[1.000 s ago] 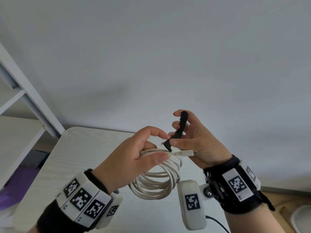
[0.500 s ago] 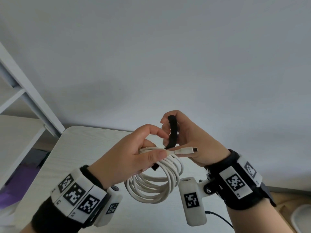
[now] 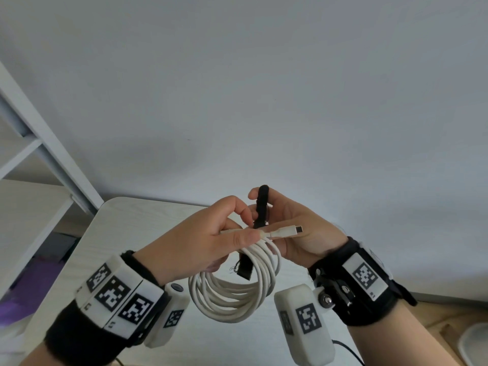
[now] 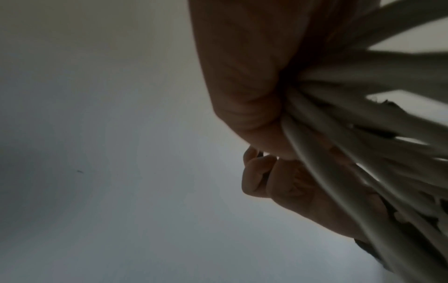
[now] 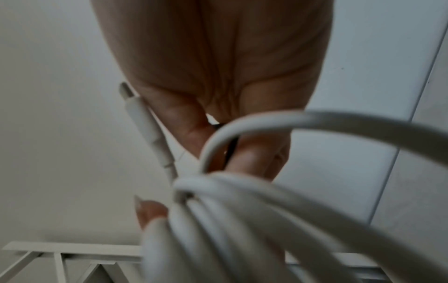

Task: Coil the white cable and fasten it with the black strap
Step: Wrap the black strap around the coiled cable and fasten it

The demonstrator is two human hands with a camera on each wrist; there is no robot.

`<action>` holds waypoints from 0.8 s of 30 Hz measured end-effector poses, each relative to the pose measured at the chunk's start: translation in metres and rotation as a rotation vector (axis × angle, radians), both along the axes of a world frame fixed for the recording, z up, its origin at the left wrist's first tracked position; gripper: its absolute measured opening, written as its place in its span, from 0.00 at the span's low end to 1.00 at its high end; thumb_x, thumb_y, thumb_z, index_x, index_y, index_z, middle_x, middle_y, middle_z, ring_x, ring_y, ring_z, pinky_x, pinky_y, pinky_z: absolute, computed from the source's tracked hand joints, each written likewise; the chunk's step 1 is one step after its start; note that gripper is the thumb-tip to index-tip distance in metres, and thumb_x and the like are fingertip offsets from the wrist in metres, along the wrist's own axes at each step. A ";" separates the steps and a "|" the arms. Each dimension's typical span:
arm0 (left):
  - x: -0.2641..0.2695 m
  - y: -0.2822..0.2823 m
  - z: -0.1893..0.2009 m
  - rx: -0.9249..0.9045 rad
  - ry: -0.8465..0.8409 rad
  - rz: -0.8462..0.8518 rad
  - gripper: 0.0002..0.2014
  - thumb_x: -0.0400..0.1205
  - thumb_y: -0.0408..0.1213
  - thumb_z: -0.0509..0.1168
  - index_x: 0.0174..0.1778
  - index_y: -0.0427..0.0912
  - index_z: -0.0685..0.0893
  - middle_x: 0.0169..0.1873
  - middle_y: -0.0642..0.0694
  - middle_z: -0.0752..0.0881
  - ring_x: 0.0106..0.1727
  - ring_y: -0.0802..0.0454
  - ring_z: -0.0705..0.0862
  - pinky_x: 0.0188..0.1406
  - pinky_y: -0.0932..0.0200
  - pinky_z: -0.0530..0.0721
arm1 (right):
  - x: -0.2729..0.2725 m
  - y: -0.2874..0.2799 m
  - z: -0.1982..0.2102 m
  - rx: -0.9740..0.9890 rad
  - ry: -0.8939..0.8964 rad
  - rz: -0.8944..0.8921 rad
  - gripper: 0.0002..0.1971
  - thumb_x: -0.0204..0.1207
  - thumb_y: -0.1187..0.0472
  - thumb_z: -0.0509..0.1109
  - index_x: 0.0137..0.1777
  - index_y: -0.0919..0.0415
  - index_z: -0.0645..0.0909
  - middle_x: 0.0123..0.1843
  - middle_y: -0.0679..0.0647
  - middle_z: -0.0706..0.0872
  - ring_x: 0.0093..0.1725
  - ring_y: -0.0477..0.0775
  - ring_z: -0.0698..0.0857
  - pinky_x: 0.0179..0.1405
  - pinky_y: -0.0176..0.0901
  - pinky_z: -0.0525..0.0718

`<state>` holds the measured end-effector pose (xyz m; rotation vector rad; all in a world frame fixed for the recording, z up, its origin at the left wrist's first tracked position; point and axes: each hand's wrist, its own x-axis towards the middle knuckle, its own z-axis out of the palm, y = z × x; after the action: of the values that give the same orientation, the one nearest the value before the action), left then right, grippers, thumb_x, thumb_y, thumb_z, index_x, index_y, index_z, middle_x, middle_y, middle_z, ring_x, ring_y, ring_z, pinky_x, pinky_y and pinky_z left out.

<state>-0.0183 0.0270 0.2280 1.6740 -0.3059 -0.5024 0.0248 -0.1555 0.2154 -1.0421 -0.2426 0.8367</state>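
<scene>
The white cable (image 3: 232, 294) hangs as a coil of several loops above the table. My left hand (image 3: 245, 225) grips the top of the coil between thumb and fingers, and the plug (image 3: 287, 231) sticks out to the right. The black strap (image 3: 261, 207) runs down behind the bundle, and its lower end (image 3: 244, 270) hangs inside the loop. My right hand (image 3: 266, 207) pinches the strap's upper part, which stands upright. In the right wrist view the plug (image 5: 140, 114), the loops (image 5: 242, 220) and a sliver of strap (image 5: 232, 149) show. The left wrist view shows cable strands (image 4: 363, 80) fanning from my palm.
A pale wood-grain table (image 3: 132, 233) lies below the hands, its far edge against a plain wall. A white shelf frame (image 3: 39, 143) stands at the left. A thin black wire (image 3: 346, 347) and a white round object (image 3: 475, 344) sit at the bottom right.
The strap's lower end has slid down past the bundle into the loop. Its upper end, bent over half a second ago, now stands straight. The left hand keeps its grip on the coil.
</scene>
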 end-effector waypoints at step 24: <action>-0.007 -0.006 -0.001 -0.044 -0.227 0.268 0.08 0.77 0.31 0.64 0.46 0.42 0.87 0.13 0.64 0.79 0.15 0.73 0.74 0.19 0.84 0.67 | -0.008 -0.008 0.012 -0.215 -0.116 -0.392 0.25 0.68 0.50 0.70 0.65 0.50 0.70 0.62 0.54 0.80 0.54 0.54 0.87 0.46 0.49 0.87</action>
<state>-0.0248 0.0214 0.2270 1.7002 -0.2504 -0.1052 0.0163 -0.1636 0.2273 -1.2906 -0.0408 0.4539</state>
